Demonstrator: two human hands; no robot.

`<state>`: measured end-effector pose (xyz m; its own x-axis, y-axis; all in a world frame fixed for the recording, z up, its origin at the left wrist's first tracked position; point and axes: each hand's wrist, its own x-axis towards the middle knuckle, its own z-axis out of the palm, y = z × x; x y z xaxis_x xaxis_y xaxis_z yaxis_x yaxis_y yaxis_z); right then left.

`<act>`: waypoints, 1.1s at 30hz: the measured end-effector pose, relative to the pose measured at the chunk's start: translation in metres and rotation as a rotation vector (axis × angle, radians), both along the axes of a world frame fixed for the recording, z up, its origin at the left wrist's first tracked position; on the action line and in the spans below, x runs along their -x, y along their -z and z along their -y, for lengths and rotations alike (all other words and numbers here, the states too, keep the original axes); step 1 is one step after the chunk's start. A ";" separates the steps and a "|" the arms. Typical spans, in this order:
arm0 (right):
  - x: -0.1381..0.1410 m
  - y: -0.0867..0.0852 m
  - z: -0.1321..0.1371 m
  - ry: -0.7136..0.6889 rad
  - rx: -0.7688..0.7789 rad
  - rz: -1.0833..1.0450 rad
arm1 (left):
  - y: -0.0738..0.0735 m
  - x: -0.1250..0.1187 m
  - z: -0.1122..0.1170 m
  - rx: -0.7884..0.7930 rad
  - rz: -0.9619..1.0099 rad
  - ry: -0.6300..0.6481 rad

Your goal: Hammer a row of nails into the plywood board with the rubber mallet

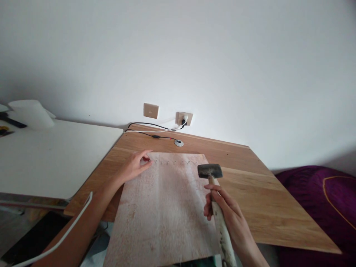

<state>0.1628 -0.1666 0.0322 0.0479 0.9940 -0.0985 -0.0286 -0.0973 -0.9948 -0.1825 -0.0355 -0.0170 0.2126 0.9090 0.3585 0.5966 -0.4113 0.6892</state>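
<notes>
A pale wooden board (167, 207) lies on the wooden desk, its near end jutting past the front edge. Several small nails (174, 162) stand in a row near its far edge, some leaning. At the left end of this row, my left hand (137, 163) rests on the board, thumb and fingers pinched on what looks like another nail, mostly hidden. My right hand (222, 204) is wrapped around the worn pale handle of a mallet (210, 171). Its dark head is raised over the board's right side, apart from the nails.
Behind the board, black and white cables (155, 136) run across the wooden desk (250, 193) to a wall socket (184, 118). A white table (63, 155) with a paper roll (32, 114) adjoins on the left. A white cord (63, 237) crosses my left forearm. Purple fabric (314, 196) lies right.
</notes>
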 end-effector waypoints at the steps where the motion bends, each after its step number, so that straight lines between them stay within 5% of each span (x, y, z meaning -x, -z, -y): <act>1: -0.003 0.004 0.003 0.005 0.019 -0.002 | -0.001 0.000 0.000 0.001 -0.006 0.000; 8: 0.010 0.021 0.003 0.039 -0.044 0.295 | -0.005 -0.002 0.002 0.019 -0.034 -0.022; 14: 0.023 0.026 -0.001 -0.181 -0.016 0.385 | 0.000 0.001 -0.001 0.004 -0.022 -0.044; 23: 0.014 0.023 0.009 -0.278 -0.251 0.762 | -0.012 0.006 0.000 -0.020 -0.038 -0.143; 29: -0.029 0.045 0.032 0.126 -0.443 1.023 | -0.015 0.023 0.057 -0.222 -0.259 -0.261; 33: -0.065 0.057 0.041 0.160 -0.648 1.252 | 0.000 0.031 0.104 -0.251 -0.293 -0.280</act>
<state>0.2275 -0.2080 -0.0249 -0.1233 0.8217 0.5564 0.9242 0.2994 -0.2373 -0.2134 -0.1391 -0.0166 0.0970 0.8389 0.5356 0.8625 -0.3394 0.3754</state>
